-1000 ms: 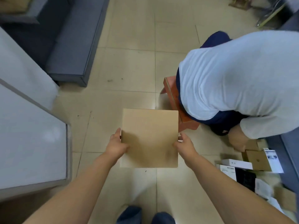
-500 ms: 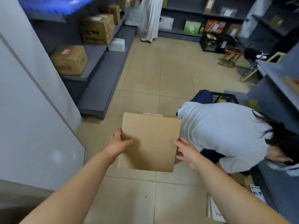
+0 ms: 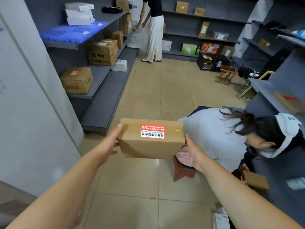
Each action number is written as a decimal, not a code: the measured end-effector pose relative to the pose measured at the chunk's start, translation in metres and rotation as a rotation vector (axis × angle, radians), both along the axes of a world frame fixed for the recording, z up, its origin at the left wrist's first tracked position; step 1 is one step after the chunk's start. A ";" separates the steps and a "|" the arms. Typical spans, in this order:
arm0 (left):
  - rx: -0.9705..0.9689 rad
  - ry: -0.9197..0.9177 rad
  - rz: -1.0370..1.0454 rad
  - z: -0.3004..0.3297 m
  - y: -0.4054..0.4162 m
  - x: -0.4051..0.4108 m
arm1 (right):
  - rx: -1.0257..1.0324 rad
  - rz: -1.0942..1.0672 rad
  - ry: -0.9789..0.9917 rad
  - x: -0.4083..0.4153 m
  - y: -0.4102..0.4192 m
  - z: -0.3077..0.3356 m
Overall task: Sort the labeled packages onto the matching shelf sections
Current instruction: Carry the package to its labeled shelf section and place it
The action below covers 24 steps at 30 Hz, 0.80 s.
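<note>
Cardboard box (image 3: 151,139), flat, smooth, rectangular, red-and-white-labelled

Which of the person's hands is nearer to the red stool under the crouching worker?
Right. The right hand grips the cardboard box at its right side, almost directly above the red stool. The left hand holds the box's opposite side, farther away.

red stool (image 3: 183,171), black crate (image 3: 209,63), crouching person (image 3: 214,136), blue pallet (image 3: 72,32)

The cardboard package (image 3: 151,138) carries a red-and-white sticker (image 3: 153,131), seen upside down; its white half reads "此标签撕毁无效" over "CIBIAOQIANSIHUIWUXIAO". The red half's small print, at 12 o'clock of that, is unreadable.
</note>
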<state>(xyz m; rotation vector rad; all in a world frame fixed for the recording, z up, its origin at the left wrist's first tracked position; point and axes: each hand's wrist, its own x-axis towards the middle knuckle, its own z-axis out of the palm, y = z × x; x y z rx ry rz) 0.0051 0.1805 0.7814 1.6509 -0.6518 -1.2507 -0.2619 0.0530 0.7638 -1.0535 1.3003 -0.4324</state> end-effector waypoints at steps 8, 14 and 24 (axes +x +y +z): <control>-0.038 -0.031 -0.147 0.011 0.005 0.006 | -0.010 -0.004 -0.030 -0.003 0.005 0.017; -0.132 -0.025 -0.080 0.020 0.007 0.008 | 0.013 -0.030 -0.070 0.000 0.012 0.026; -0.196 -0.117 0.014 0.013 0.005 0.012 | -0.007 0.114 -0.030 0.000 0.016 0.030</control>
